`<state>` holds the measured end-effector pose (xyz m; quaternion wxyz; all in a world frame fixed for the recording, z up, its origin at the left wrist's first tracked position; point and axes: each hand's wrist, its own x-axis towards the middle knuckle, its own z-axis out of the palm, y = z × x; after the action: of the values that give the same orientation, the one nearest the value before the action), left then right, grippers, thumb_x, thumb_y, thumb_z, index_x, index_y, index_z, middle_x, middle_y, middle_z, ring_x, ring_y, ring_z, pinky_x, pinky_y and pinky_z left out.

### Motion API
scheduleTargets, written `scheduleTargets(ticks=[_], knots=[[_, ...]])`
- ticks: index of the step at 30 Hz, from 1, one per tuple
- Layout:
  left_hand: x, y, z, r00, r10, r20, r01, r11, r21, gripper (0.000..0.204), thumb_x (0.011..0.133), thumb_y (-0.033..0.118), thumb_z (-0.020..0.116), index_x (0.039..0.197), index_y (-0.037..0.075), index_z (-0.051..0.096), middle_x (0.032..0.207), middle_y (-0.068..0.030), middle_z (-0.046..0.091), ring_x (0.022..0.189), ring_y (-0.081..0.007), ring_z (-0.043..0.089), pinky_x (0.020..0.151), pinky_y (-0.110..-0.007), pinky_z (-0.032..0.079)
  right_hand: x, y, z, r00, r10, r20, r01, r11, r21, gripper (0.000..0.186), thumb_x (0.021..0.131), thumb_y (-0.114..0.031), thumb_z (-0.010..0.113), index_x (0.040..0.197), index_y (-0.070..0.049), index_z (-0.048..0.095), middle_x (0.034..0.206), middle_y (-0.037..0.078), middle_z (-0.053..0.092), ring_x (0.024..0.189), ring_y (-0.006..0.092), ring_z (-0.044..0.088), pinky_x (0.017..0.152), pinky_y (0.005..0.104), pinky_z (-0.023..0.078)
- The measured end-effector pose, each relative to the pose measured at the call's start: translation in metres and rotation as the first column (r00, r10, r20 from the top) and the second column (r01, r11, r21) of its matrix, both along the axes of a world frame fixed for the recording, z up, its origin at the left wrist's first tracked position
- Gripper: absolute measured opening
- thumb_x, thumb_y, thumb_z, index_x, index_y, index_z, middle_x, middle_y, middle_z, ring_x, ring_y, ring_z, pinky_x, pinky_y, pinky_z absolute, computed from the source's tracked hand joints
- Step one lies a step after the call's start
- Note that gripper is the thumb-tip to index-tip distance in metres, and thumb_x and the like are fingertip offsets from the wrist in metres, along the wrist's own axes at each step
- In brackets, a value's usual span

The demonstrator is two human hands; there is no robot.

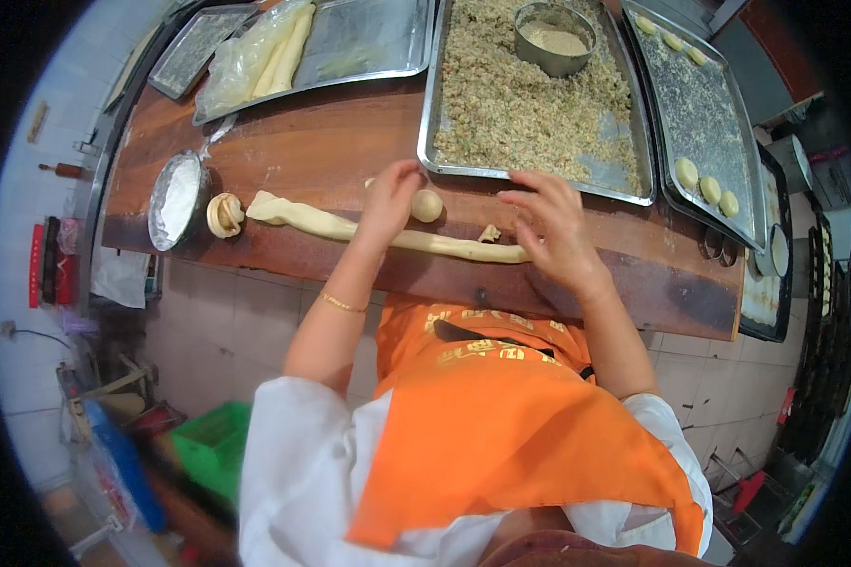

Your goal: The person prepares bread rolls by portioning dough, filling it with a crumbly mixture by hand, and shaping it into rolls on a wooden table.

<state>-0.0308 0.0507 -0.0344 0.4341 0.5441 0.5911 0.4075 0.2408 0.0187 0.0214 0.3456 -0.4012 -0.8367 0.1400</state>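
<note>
The dough rope lies along the near side of the wooden table, passing beneath the left wrist, its thicker end toward the flour bowl and its thinner end at the right hand; the left hand is curled beside a round dough ball, and whether it grips anything I cannot tell; the right hand is loosely open, fingers spread, thumb by the rope's tip, with no clear pinch visible; the step looks like portioning the rope, so good work would mean matching each piece to that ball, evening the thick end before dividing it, and pulling off cleanly without stretching; the small dough scrap beside the rope might best be pressed back in; a light dusting of flour should curb sticking
</note>
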Motion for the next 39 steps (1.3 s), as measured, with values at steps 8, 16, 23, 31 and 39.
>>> scheduleTargets(ticks=[8, 16, 23, 31, 39], knots=[[0.042, 0.029, -0.019, 0.63, 0.245, -0.737, -0.133, 0.969, 0.208, 0.055, 0.091, 0.012, 0.047, 0.138, -0.015, 0.039, 0.149, -0.0292, 0.038, 0.145, -0.0411, 0.026, 0.12, -0.046, 0.019, 0.021, -0.004, 0.0, 0.991, 0.001, -0.132, -0.002, 1.0, -0.008, 0.025, 0.078, -0.002, 0.067, 0.103, -0.008, 0.069, 0.125, 0.01, 0.061, 0.122, 0.0332, 0.052, 0.103, 0.0458, 0.04], [0.033, 0.032, -0.023, 0.525, 0.144, -0.839, -0.061, 0.989, 0.132, 0.062, 0.087, 0.007, 0.05, 0.144, -0.013, 0.034, 0.155, -0.0249, 0.031, 0.148, -0.0378, 0.02, 0.121, -0.046, 0.015, 0.039, -0.007, -0.006, 0.98, -0.041, -0.197, 0.029, 0.998, -0.064, 0.022, 0.078, -0.001, 0.066, 0.099, -0.007, 0.068, 0.123, 0.009, 0.062, 0.121, 0.0332, 0.052, 0.103, 0.0451, 0.041], [0.031, 0.033, -0.032, 0.523, 0.129, -0.842, -0.03, 0.991, 0.133, 0.061, 0.087, 0.006, 0.049, 0.145, -0.009, 0.036, 0.156, -0.0216, 0.032, 0.149, -0.0339, 0.022, 0.121, -0.046, 0.016, 0.045, -0.009, -0.007, 0.974, -0.064, -0.215, 0.05, 0.996, -0.07, 0.02, 0.079, -0.001, 0.066, 0.098, -0.007, 0.068, 0.122, 0.009, 0.062, 0.12, 0.033, 0.053, 0.101, 0.0445, 0.043], [0.013, 0.042, -0.023, 0.747, 0.091, -0.659, -0.036, 0.995, 0.096, 0.05, 0.089, 0.009, 0.049, 0.135, -0.01, 0.045, 0.143, -0.0259, 0.043, 0.136, -0.039, 0.038, 0.113, -0.047, 0.03, 0.042, -0.022, 0.001, 0.983, -0.054, -0.173, 0.045, 0.998, -0.053, 0.018, 0.081, 0.0, 0.066, 0.097, -0.007, 0.069, 0.119, 0.01, 0.065, 0.117, 0.0327, 0.055, 0.1, 0.0442, 0.044], [0.007, 0.01, -0.023, 0.799, 0.193, -0.57, 0.032, 0.932, 0.36, 0.042, 0.09, 0.006, 0.051, 0.127, -0.012, 0.049, 0.132, -0.0302, 0.051, 0.129, -0.0447, 0.044, 0.108, -0.046, 0.037, 0.027, -0.019, -0.001, 0.986, 0.003, -0.168, -0.018, 0.996, -0.09, 0.017, 0.081, 0.0, 0.066, 0.097, -0.005, 0.069, 0.119, 0.011, 0.065, 0.115, 0.0327, 0.056, 0.098, 0.0433, 0.045]])
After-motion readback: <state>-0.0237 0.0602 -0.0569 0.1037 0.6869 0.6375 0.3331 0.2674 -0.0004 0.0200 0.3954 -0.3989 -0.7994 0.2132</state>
